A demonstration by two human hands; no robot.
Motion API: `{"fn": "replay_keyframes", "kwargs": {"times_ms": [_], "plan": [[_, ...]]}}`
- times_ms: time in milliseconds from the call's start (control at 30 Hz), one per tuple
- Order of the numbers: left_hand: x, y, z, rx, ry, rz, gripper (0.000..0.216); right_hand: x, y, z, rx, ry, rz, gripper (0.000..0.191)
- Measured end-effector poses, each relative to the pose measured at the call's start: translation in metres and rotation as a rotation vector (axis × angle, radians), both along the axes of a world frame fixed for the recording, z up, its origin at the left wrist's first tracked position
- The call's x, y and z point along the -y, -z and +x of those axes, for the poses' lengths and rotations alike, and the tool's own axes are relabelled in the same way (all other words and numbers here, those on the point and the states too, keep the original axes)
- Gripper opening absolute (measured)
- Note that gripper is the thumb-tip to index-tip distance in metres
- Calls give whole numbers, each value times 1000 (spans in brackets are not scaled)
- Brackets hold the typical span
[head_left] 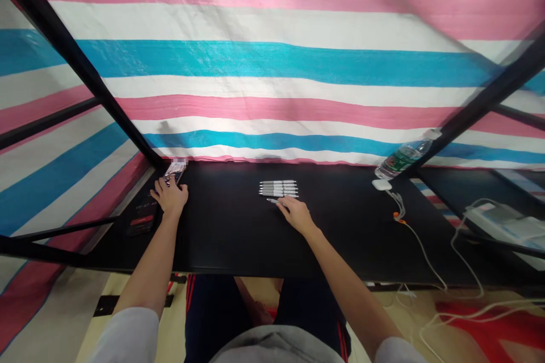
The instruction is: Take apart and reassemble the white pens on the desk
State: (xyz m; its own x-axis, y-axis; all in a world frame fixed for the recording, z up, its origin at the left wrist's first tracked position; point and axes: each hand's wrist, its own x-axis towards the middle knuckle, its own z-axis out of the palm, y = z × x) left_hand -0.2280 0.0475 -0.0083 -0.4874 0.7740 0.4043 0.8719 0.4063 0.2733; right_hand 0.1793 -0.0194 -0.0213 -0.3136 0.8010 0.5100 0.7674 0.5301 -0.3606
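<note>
Right hand (294,214) fingertips on a slim white-and-grey pen (272,201), lying left-to-right on black tabletop (238,238), just nearer than a parallel row of matching pens (279,188). Left hand (170,195) well apart leftward, resting on small printed packet (175,170). Cannot tell whether either hand grips.

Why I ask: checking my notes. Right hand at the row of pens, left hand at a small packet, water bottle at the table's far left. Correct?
No: the head view shows the water bottle at the far right of the table. Correct: right hand at the row of pens, left hand at the small packet.
</note>
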Motion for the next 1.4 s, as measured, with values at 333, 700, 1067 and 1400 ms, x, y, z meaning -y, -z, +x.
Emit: {"fn": "replay_keyframes", "kwargs": {"times_ms": [333,700,1067,1400], "plan": [[2,-4,3,31,-18,-25,56,3,-5,-1,-11,-41,-19,29],[0,-2,1,13,-21,-14,58,3,-6,-1,-13,-30,-26,24],[0,-3,1,13,-15,-23,58,3,-6,-2,-53,-25,-60,23],[-1,-1,1,14,-12,-21,57,1,-3,0,-72,51,-100,8]]}}
